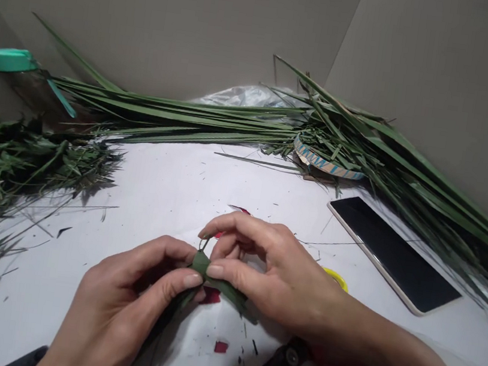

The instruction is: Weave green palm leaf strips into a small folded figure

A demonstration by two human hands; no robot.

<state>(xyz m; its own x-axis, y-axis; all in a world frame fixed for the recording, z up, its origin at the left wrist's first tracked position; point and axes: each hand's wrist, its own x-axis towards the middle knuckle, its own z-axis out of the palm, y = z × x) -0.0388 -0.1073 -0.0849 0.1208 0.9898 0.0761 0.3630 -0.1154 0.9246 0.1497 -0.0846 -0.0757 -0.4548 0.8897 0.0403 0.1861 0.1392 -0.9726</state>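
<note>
My left hand (127, 306) and my right hand (268, 271) meet low in the middle of the view, both pinched on a folded green leaf strip (223, 286). A small loop sticks up from the strip between the fingertips. The thumb and forefinger of each hand press on the fold. Small red scraps (221, 346) lie on the white table (165, 190) beneath and near the hands.
Long green palm leaves (199, 117) lie across the back and down the right. A heap of leafy cuttings (16, 157) fills the left. A dark tablet (393, 252) lies at right, a woven tray (326, 164) behind it. Black scissors (280, 364) and a yellow ring (337, 277) sit beside my right wrist.
</note>
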